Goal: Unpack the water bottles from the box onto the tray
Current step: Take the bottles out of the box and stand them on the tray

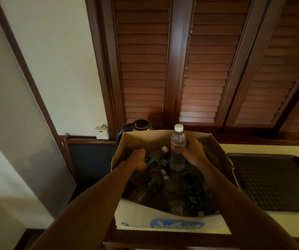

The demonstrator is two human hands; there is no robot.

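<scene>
Both forearms are reaching forward from the bottom edge into an open cardboard box [145, 216], its near wall printed with a blue logo and sagging low in the middle.

Inside the box, a heap of water bottles [150, 186] is lying on their sides, pointing every way, dark labels showing, white caps catching what little light there is. The interior is dim; an exact count is not possible.

The left hand [139, 160] is sitting at the box's left side, fingers curling down around the body of a lying bottle [156, 156] near the left wall. The grip looks closed around it, though the fingertips are hiding in shadow.

The right hand [190, 150] is wrapping around the middle of an upright clear bottle [177, 147], thumb across the front, holding it so that its white cap is rising above the box's far rim.

Right of the box, just beside it, a dark textured tray [275, 181] is lying flat on a pale countertop [264, 147].

Behind the box, a black kettle [141, 125] is peeking over the far wall. Left of it, a white wall socket [102, 132] is carrying a plug and cord. Brown louvred shutters [199, 60] are filling the background.
</scene>
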